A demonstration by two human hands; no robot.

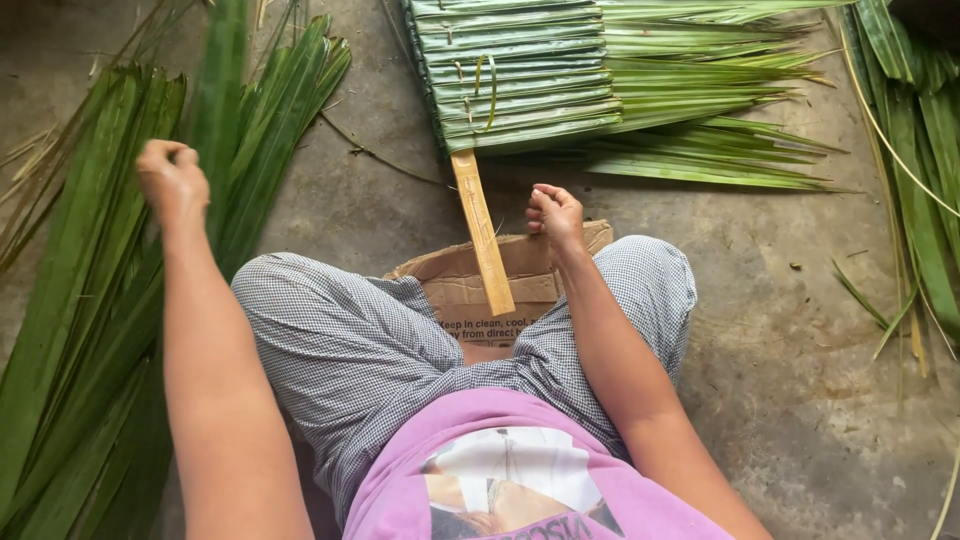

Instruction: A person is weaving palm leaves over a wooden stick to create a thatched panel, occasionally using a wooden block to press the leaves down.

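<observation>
Left hand (172, 178): fingers curled shut, reaching out to the left over the pile of long green palm leaves (90, 300) that lies on the concrete floor (800, 400). The fist rests against the upper part of the pile; whether a leaf is actually pinched inside it cannot be told.

Right hand (556, 215): loosely closed, fingers folded in, set just beside the near end of the bamboo slat (483, 235). No contact with the slat is visible; anything thin held in the fingers is too small to make out.

The bamboo slat runs from far to near at a slight tilt. Its far end carries the stitched leaf panel (520, 75), a row of folded leaves lying flat on the floor, loose leaf tips fanning off to the right. Its near end lies on a piece of brown cardboard (460, 290) between the knees.

Far right: more loose green leaves (920, 150), well apart from both hands.
</observation>
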